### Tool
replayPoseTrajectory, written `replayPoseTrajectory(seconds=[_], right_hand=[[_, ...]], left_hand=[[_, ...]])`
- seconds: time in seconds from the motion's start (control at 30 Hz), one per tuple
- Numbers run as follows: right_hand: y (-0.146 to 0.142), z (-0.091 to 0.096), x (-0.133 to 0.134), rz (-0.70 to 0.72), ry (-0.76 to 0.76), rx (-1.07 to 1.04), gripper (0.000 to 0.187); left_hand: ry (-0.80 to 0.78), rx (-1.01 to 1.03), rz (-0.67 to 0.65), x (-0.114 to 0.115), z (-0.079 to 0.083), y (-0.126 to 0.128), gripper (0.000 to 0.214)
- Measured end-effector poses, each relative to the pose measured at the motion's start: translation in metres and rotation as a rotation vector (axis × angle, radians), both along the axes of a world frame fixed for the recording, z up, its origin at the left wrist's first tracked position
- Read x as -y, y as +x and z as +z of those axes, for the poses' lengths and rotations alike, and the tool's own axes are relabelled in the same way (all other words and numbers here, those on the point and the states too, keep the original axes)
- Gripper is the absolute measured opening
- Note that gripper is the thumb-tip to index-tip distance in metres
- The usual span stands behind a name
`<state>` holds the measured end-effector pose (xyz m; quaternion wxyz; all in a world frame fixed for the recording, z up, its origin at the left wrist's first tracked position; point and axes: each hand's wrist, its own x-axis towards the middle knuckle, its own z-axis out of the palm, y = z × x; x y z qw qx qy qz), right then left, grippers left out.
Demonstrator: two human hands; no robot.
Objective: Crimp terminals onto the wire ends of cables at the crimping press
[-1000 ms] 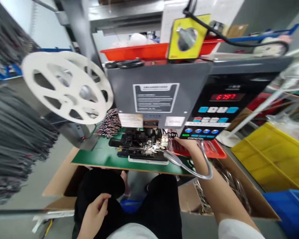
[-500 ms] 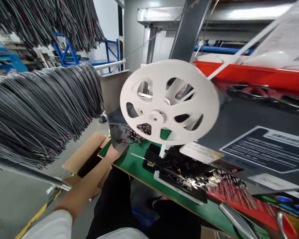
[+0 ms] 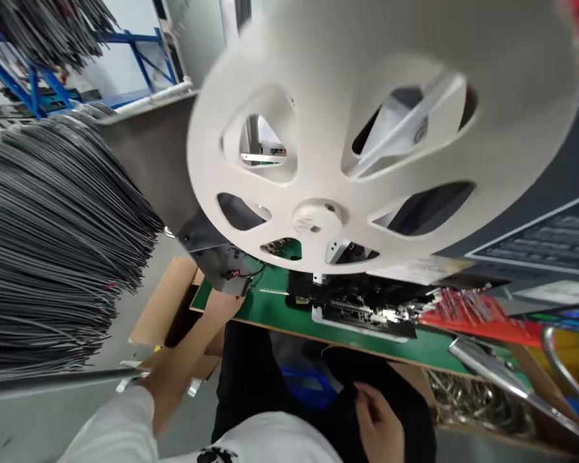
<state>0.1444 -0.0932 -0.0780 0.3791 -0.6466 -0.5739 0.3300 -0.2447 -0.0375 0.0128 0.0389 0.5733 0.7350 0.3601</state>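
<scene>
My left hand (image 3: pixel 225 304) reaches over the left end of the green tabletop (image 3: pixel 263 313), at the lower edge of a grey metal plate (image 3: pixel 217 263). The plate hides its fingers, so what they hold does not show. My right hand (image 3: pixel 380 421) lies low by my black-trousered thigh, its fingers curled in, with no object visible in it. Above the bench hangs a large white reel (image 3: pixel 318 148) with cut-out openings. Beneath the reel sits a black and metal machine part (image 3: pixel 357 308) with a short toothed strip (image 3: pixel 273 292) sticking out to its left.
Bundles of dark cables (image 3: pixel 53 238) hang at left on a metal rail (image 3: pixel 58 382). An open cardboard box (image 3: pixel 161 299) stands beside the bench. On the right are a red tray (image 3: pixel 482 321) of wires, a metal bar (image 3: pixel 492 366), and a box of metallic coils (image 3: pixel 477 402) below.
The view has tipped down and moved closer, so the reel looks larger. My right hand has come into sight near my lap. My left hand stays by the metal plate.
</scene>
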Motion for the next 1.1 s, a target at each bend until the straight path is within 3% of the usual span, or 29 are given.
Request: replayPoseTrajectory(seconds=[0.07,0.13,0.2,0.3,0.43,0.57,0.83,0.97,1.1], right_hand=[[-0.049,-0.006,0.002,0.222,-0.021,-0.164,0.023],[-0.093,0.001,-0.001,0.376,-0.104,-0.375,0.030],[-0.123,0.013,-0.008,0.447,-0.229,-0.609,0.039],[-0.143,0.030,-0.017,0.472,-0.325,-0.778,0.037],[-0.135,0.048,-0.017,0.469,-0.211,-0.772,0.035],[-0.116,0.058,-0.018,0.514,-0.056,-0.597,0.030],[-0.087,0.054,-0.028,0.671,0.026,-0.324,0.008],[-0.067,0.054,-0.031,0.688,-0.028,-0.333,0.008],[-0.040,0.056,-0.032,0.668,-0.150,-0.516,0.014]], left_hand=[[-0.135,-0.020,-0.059,0.025,-0.016,0.009,0.015],[-0.245,0.007,-0.109,0.053,-0.028,0.025,0.012],[-0.256,0.097,-0.182,0.077,-0.035,0.047,0.014],[-0.182,0.237,-0.329,0.099,-0.041,0.080,0.014],[-0.082,0.340,-0.422,0.099,-0.040,0.108,0.014],[-0.045,0.509,-0.494,0.091,-0.027,0.121,0.030],[-0.200,0.807,-0.294,0.085,-0.007,0.149,0.018],[-0.248,0.692,-0.360,0.080,-0.002,0.162,0.012],[-0.114,0.303,-0.561,0.071,0.001,0.177,0.012]])
